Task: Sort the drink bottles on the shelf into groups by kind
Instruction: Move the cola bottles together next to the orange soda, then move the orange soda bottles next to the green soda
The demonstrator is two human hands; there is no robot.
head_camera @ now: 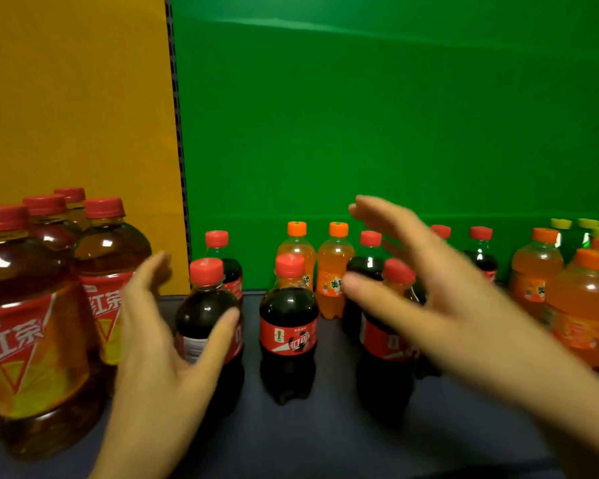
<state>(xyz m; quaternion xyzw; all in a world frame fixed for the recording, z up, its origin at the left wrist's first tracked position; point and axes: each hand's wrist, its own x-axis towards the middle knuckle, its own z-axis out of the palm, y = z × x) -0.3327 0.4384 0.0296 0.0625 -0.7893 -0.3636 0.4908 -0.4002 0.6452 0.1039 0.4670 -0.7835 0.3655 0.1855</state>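
Cola bottles (288,326), dark liquid, red caps, red labels, upright

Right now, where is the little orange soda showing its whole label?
Head view, centre, at the back by the green wall: the orange soda stands right of its twin, behind the front cola.

Upright mixed drink bottles (288,326) on shelf (325,426)

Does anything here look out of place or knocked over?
Nothing is tipped or spilled. Two small orange soda bottles stand at the back among the cola bottles, apart from the orange soda group on the far right.
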